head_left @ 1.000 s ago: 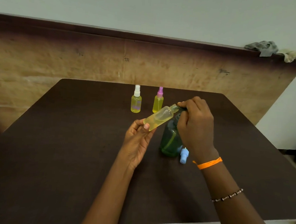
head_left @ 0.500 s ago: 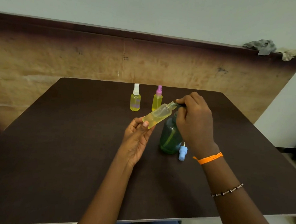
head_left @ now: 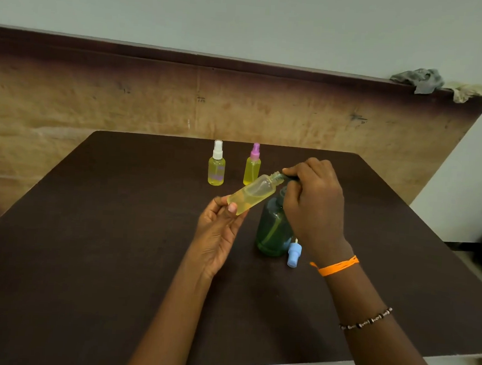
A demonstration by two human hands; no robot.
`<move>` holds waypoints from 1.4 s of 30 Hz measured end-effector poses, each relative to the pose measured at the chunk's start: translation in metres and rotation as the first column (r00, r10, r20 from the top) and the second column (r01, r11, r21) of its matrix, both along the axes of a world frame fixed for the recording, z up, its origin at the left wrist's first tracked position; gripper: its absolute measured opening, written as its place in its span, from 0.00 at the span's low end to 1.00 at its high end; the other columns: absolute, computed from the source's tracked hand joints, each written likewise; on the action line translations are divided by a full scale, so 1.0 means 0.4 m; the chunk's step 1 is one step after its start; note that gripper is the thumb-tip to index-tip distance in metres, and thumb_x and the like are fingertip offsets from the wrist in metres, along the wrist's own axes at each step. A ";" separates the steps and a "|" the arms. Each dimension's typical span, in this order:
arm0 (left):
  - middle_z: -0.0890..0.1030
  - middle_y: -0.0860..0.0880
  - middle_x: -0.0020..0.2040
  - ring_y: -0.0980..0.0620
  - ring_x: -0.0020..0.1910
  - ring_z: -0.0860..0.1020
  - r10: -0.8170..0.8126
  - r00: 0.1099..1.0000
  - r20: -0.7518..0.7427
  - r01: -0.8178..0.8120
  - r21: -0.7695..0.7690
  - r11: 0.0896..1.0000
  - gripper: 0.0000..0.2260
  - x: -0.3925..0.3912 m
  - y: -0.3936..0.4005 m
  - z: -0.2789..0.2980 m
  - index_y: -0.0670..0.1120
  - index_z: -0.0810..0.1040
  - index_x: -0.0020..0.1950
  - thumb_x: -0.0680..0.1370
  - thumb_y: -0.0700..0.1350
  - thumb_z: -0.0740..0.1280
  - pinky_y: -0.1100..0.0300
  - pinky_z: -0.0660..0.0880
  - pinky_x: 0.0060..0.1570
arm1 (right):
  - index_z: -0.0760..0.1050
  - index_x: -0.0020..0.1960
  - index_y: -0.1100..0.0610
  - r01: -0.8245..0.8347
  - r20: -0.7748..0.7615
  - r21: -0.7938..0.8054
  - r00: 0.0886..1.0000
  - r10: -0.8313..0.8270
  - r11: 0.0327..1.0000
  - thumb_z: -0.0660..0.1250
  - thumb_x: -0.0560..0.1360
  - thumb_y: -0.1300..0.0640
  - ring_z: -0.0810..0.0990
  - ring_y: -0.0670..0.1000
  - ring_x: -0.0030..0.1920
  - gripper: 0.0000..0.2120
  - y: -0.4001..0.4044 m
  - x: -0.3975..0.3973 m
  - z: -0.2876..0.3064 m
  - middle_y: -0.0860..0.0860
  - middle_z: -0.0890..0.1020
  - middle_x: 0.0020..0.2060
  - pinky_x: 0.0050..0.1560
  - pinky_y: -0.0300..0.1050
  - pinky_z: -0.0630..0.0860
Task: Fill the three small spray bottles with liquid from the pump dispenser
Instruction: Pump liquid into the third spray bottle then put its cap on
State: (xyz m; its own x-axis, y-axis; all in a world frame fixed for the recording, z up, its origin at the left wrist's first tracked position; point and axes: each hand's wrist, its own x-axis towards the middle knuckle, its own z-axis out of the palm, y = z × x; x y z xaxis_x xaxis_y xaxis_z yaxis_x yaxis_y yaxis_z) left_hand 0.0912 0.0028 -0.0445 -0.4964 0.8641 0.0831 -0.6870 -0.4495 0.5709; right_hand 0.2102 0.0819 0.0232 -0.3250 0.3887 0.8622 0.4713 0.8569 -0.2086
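Filling bottle three: left hand (head_left: pixel 219 232) pinches the tilted uncapped bottle (head_left: pixel 252 194) at its base, neck at the nozzle; right hand (head_left: pixel 314 204) wraps the green pump dispenser (head_left: pixel 272 233) head. White-capped bottle (head_left: pixel 216 166) and pink-capped bottle (head_left: pixel 252 167) stand full, capped, behind. Blue cap (head_left: pixel 293 254) lies beside the dispenser. Dark table (head_left: pixel 86 257), worn board (head_left: pixel 97 101) against a pale wall.

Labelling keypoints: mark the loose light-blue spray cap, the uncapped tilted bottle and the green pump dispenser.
Light-blue plastic spray cap (head_left: pixel 293 254): head view, on its barrel.
Uncapped clear bottle of yellow liquid (head_left: pixel 252 194): head view, mid-body.
Dark green translucent pump dispenser (head_left: pixel 272 233): head view, on its lower body.
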 end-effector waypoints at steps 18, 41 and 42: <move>0.84 0.46 0.42 0.54 0.44 0.83 -0.001 1.000 0.015 0.001 0.004 1.000 0.28 0.001 -0.007 0.004 0.42 0.73 0.44 0.51 0.46 0.83 0.64 0.79 0.43 | 0.79 0.46 0.67 -0.029 -0.095 0.001 0.995 0.029 1.000 0.53 0.71 0.67 0.74 0.57 0.43 0.15 -0.004 -0.008 -0.035 0.59 0.78 0.39 0.43 0.42 0.71; 0.84 0.47 0.40 0.54 0.44 0.83 -0.009 1.000 0.005 0.009 -0.004 1.000 0.34 0.004 -0.004 0.001 0.42 0.72 0.43 0.45 0.49 0.84 0.65 0.78 0.42 | 0.80 0.44 0.62 0.063 -0.063 -0.009 0.996 -0.063 0.998 0.55 0.69 0.67 0.69 0.51 0.46 0.14 -0.004 -0.001 -0.027 0.53 0.79 0.38 0.36 0.37 0.65; 0.84 0.47 0.40 0.54 0.44 0.83 -0.008 1.000 0.004 0.008 -0.002 1.000 0.34 0.004 -0.005 0.002 0.42 0.72 0.43 0.45 0.50 0.84 0.65 0.78 0.42 | 0.79 0.43 0.61 0.069 -0.045 -0.010 0.997 -0.069 0.998 0.55 0.69 0.65 0.69 0.50 0.46 0.14 -0.005 0.003 -0.013 0.53 0.79 0.38 0.34 0.37 0.64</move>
State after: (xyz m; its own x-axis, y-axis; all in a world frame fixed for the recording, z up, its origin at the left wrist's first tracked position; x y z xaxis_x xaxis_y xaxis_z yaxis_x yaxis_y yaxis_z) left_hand 0.0927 0.0008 -0.0438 -0.4894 0.8684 0.0797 -0.6929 -0.4428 0.5690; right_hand 0.2114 0.0800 0.0179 -0.2579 0.4159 0.8721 0.5193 0.8208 -0.2379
